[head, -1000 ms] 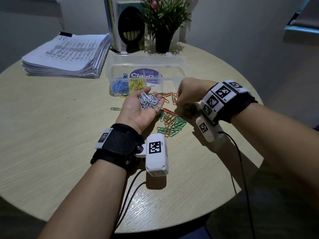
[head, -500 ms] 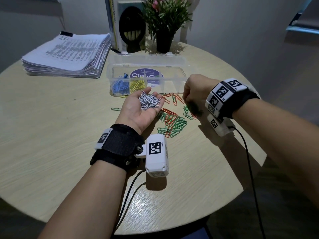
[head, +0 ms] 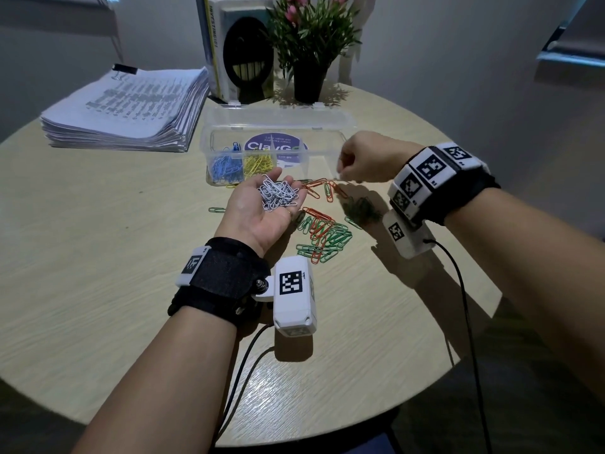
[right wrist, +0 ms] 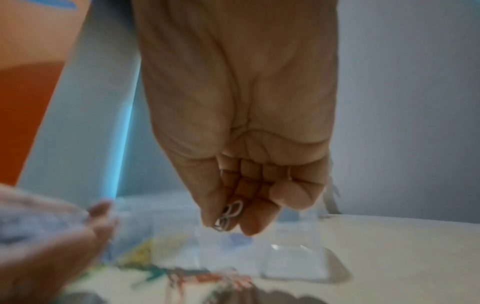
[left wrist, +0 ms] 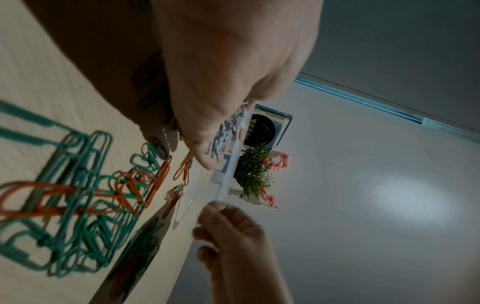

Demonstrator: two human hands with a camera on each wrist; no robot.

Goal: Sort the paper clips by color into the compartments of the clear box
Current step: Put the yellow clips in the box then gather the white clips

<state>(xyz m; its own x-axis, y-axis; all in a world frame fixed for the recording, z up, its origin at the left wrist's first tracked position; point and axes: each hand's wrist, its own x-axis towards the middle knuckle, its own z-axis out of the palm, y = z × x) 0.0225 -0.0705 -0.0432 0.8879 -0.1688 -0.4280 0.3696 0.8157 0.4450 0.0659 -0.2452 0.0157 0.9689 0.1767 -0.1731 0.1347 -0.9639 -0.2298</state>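
Paper clips in green and orange (head: 322, 235) lie tangled on the surface (head: 98, 273) nearest the person, just beyond the left wrist, with a stray green clip (head: 216, 210) off to their left. Above that heap the left hand (head: 262, 208) is held palm up and relaxed, cupping a mound of white clips (head: 278, 194); nothing here is pinched, they simply rest in the hollow. Further out, the right hand (head: 363, 160) has lifted off the pile: a second ago it was down among the green and orange clips close to the left palm, half a second ago it had drawn back to the right, and now it is higher and beside the right end of the clear box (head: 278, 152). Its grip is curled, and the right wrist view shows a white clip or two (right wrist: 230, 216) nipped between the fingertips (right wrist: 257, 222). That probably means the white batch is being gathered for one of the bare compartments, since blue clips (head: 226, 167) and yellow clips (head: 258, 163) already fill the two at the left. The left palm has hardly moved. Behind the box stand a paper stack (head: 131, 109), a book (head: 235, 47) and a potted plant (head: 307, 50).
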